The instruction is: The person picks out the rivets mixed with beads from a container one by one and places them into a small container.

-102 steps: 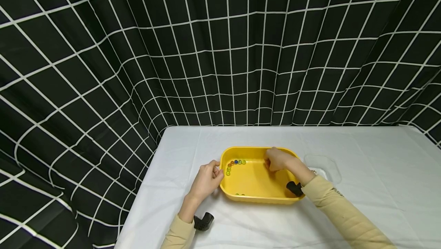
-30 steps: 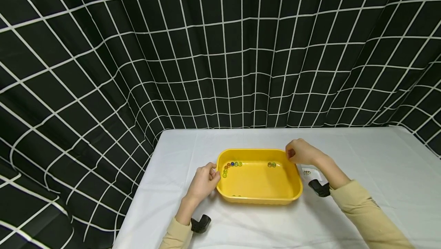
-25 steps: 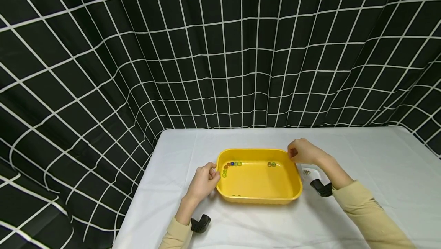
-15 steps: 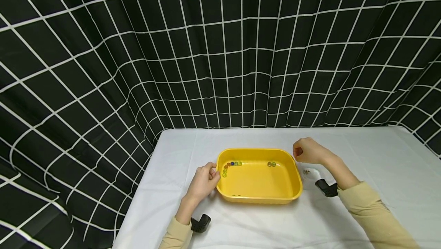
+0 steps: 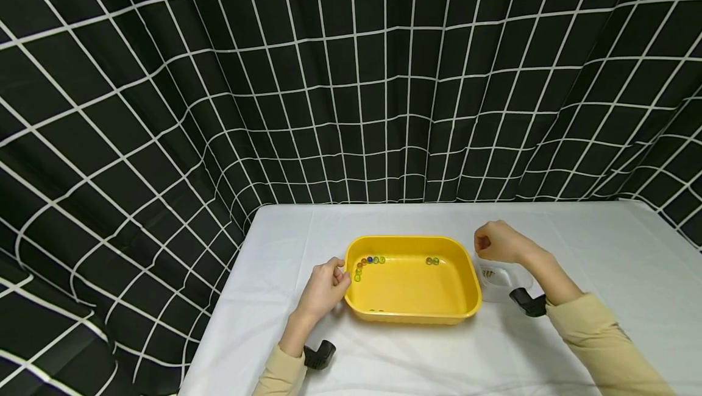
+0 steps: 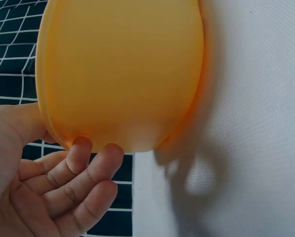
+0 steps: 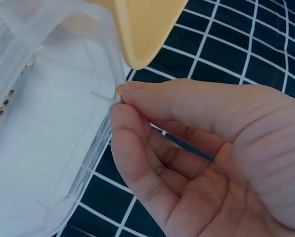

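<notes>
My left hand [image 5: 326, 289] holds the left end of a yellow plastic basin [image 5: 411, 317]; in the left wrist view its thumb lies at the rim and the fingertips [image 6: 107, 158] touch the outer wall. Glass marbles [image 5: 370, 260] in green, orange and blue line the basin's back left corner. Two more marbles [image 5: 432, 261] lie by the back wall toward the right. Above a clear plastic box [image 7: 43, 148], my right hand [image 5: 499, 242] pinches a tiny gold-coloured piece [image 7: 119, 93] between thumb and forefinger, mostly hidden by the fingertips. Small gold and dark pieces [image 5: 488, 273] lie in the box.
A white cloth [image 5: 307, 225] covers the table. The clear box stands against the basin's right side. A black curtain with white grid lines [image 5: 340, 109] hangs behind and at the left. Black camera mounts [image 5: 320, 356] sit on both wrists.
My right hand has come out of the basin, crossed its right rim and moved right, over the clear box. The left hand keeps its place on the basin.
</notes>
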A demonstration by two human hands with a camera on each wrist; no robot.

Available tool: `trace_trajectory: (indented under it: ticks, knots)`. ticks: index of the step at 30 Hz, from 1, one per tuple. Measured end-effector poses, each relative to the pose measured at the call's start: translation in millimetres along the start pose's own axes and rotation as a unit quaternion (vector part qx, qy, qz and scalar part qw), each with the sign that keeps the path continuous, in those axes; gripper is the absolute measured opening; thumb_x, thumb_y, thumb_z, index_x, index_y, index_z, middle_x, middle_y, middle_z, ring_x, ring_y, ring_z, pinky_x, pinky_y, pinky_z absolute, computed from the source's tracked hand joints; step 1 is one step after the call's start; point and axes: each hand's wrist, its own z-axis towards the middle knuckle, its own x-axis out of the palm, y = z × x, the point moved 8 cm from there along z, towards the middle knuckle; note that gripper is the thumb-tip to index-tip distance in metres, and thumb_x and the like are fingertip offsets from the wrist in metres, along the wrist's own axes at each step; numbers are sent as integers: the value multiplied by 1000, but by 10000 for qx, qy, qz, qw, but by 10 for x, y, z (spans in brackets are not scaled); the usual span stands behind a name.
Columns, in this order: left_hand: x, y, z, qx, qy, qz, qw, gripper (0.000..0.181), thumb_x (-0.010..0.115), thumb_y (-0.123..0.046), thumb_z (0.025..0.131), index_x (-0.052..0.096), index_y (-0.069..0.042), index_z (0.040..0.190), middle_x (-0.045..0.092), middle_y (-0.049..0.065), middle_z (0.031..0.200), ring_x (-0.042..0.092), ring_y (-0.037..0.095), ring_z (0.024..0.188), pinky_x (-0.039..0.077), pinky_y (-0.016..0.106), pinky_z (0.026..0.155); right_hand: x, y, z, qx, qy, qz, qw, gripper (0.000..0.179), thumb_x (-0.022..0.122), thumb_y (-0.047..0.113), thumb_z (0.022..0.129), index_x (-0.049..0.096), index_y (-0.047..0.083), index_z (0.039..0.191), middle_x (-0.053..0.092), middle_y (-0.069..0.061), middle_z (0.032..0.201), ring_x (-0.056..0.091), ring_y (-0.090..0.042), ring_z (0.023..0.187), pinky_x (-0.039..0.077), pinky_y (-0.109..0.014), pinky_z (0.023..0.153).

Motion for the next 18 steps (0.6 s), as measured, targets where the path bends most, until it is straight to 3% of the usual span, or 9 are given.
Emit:
trace_trajectory:
  ticks: [18]
  knots:
    - [-7, -11, 1, -35, 27, 32, 10000, 25, 58, -3, 84, 59, 13, 103, 51, -1, 66, 45, 3, 51, 43, 18, 46, 99, -162, -120, 411, 183, 46, 9990, 16, 64, -6, 71, 56, 6, 65, 45, 3, 60, 41, -12, 58, 38, -24, 52]
